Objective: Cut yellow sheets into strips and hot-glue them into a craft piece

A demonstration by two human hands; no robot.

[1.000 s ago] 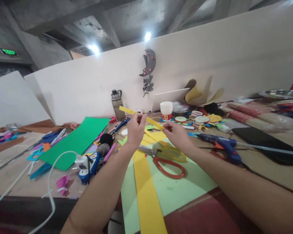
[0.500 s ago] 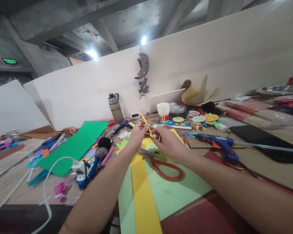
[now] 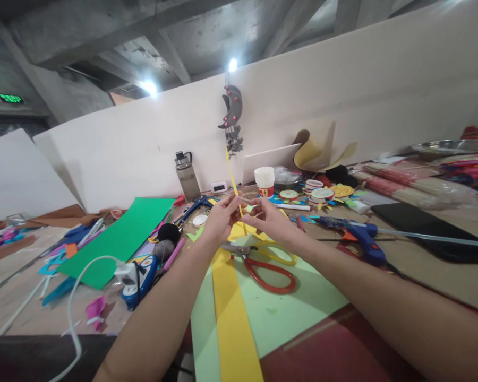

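Observation:
A narrow yellow paper strip (image 3: 231, 175) stands nearly upright between my hands, its upper end reaching above them. My left hand (image 3: 223, 216) pinches it between thumb and fingers. The curled fingers and thumb of my right hand (image 3: 271, 217) close on the strip's lower part from the right. Just below the hands, scissors (image 3: 270, 275) with one red-orange handle loop and one yellow loop lie on pale green paper (image 3: 290, 313). A wide yellow paper band (image 3: 235, 313) runs over the green sheet toward me.
To the right lie a blue glue gun (image 3: 364, 239) and a black flat case (image 3: 430, 233). Green card (image 3: 119, 239) and a blue-white power strip (image 3: 141, 281) are left. Behind stand a bottle (image 3: 188, 178), a white cup (image 3: 265, 181) and several round lids (image 3: 322, 196).
The yellow strip has swung more upright, its top now higher. My right fingers have opened slightly and shifted, and more of the yellow scissor loop shows.

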